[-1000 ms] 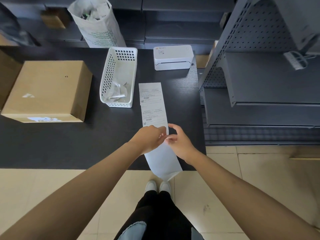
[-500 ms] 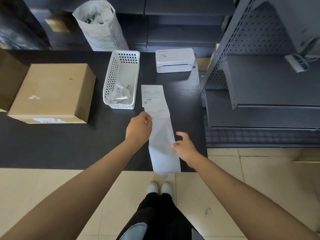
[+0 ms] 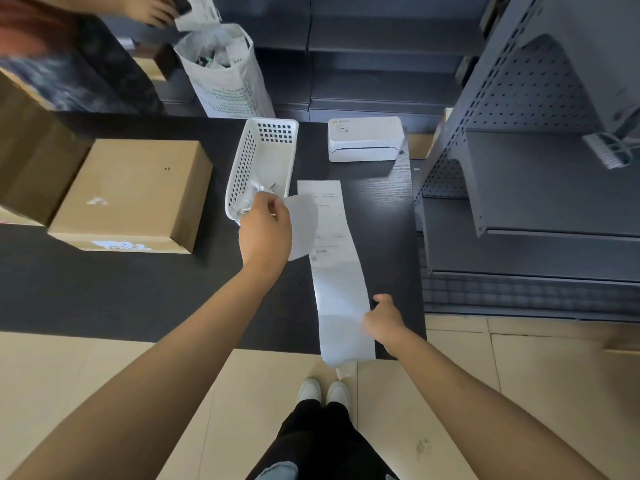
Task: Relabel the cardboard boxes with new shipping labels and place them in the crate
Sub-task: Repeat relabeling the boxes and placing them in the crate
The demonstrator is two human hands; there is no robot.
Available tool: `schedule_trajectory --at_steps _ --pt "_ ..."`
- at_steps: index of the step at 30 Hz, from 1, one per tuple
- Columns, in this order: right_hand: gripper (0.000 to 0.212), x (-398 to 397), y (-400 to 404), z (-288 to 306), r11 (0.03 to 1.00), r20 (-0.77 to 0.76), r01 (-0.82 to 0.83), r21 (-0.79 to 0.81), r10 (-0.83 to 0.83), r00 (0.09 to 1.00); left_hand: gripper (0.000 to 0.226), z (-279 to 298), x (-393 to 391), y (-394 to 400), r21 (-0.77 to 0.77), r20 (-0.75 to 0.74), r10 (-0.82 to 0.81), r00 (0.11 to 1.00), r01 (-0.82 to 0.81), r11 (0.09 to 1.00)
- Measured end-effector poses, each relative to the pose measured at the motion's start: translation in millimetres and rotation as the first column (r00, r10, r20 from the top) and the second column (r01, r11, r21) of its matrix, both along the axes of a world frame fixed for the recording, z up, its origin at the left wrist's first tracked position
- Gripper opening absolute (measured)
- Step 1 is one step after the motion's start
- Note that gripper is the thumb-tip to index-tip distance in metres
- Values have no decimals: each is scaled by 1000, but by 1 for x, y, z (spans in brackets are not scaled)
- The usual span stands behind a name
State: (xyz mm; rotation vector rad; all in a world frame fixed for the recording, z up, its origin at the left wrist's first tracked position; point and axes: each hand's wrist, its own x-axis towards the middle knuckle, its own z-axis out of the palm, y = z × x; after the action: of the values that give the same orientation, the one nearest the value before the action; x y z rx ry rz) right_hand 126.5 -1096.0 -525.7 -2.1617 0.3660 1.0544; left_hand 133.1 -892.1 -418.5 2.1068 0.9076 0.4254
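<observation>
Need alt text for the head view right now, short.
The left hand pinches a peeled label above the label strip, which the right hand holds down on the black table. A cardboard box sits left.
</observation>
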Motion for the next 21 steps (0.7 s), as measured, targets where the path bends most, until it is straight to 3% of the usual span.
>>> schedule_trajectory --at_steps 3,6,7,9,11,14,17,21 --pt "67 2 1 10 996 43 -55 -72 58 997 19 5 0 0 6 54 -19 998 19 1000" --pt "60 7 5 22 949 268 -148 -280 225 937 15 5 -1 -3 32 52 -65 997 63 998" --pt "51 11 8 27 956 376 -142 -255 233 897 13 5 -3 -5 39 41 -88 995 86 996" --pt "28 20 21 44 996 474 -92 20 71 877 10 3 -6 -11 45 25 -159 987 158 986" --pt "18 30 41 70 937 292 72 341 -178 940 10 2 -12 -20 56 2 -274 962 273 960" --pt "31 42 66 101 751 -17 332 570 -393 919 13 3 -19 -32 169 -56 -428 902 431 886" --pt "28 48 73 113 663 -106 419 621 -458 883 19 9 -23 -34 267 -71 -521 851 519 812" --pt "10 50 72 109 743 -24 388 545 -449 893 24 14 -32 -22 328 -191 -632 751 655 680"
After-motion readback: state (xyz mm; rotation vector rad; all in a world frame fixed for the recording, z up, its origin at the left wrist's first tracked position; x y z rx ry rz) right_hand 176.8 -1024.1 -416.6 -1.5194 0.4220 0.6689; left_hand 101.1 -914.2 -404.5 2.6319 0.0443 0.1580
